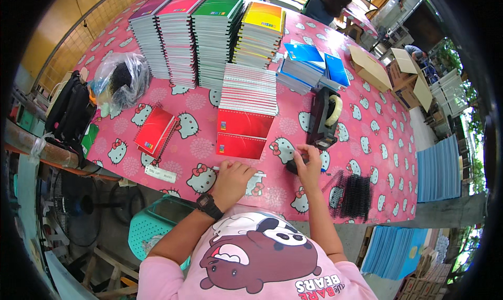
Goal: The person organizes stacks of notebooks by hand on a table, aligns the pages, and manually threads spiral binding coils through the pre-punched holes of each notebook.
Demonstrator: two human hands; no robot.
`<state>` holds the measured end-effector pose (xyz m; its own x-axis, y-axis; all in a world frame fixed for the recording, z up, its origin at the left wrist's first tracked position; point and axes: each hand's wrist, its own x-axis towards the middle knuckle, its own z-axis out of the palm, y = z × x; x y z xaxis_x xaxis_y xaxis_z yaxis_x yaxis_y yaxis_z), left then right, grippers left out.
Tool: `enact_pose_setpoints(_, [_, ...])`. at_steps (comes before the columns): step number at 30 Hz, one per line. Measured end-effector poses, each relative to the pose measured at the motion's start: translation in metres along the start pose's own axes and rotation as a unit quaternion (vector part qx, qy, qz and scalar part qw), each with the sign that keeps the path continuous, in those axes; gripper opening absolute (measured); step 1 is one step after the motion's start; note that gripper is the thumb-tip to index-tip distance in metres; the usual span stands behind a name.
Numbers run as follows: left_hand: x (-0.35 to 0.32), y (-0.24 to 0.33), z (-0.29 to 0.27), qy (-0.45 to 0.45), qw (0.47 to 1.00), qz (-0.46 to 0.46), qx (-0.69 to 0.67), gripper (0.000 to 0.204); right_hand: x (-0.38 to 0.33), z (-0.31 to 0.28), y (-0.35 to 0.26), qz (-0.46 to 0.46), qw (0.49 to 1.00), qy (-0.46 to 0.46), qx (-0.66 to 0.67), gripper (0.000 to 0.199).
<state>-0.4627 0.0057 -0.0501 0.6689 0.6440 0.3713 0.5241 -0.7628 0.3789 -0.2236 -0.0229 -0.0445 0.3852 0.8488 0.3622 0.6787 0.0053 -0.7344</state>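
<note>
At the table's near edge, my left hand (233, 180), with a black watch on its wrist, has its fingers bent down over a thin whitish strip (258, 174). Most of that strip is covered by the hand. My right hand (309, 164) is closed around a small dark object (292, 167), whose kind I cannot make out. Just beyond the hands lies a row of overlapping red spiral notebooks (245, 124). A black tape dispenser (320, 119) with a roll of tape stands beyond my right hand. Black plastic binding coils (353, 196) lie to its right.
Tall stacks of purple, pink, green (216, 38) and yellow notebooks stand at the back. Blue-covered books (306, 64) sit right of them. At left are loose red notebooks (155, 131), a plastic bag (123, 82) and a black bag (67, 105). Open cardboard boxes (370, 69) are at far right.
</note>
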Motion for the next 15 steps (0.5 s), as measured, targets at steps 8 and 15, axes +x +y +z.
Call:
enact_pose_setpoints(8, [0.0,0.001,-0.002,-0.003,1.0,-0.023,0.018,0.02,0.02,0.074,-0.027,0.027,0.995,-0.085,0.044,0.025])
enact_pose_setpoints(15, [-0.002,-0.001,0.002,0.012,1.0,-0.016,-0.003,0.024,0.015,0.073,-0.009,0.077,0.982,-0.123,0.118,0.02])
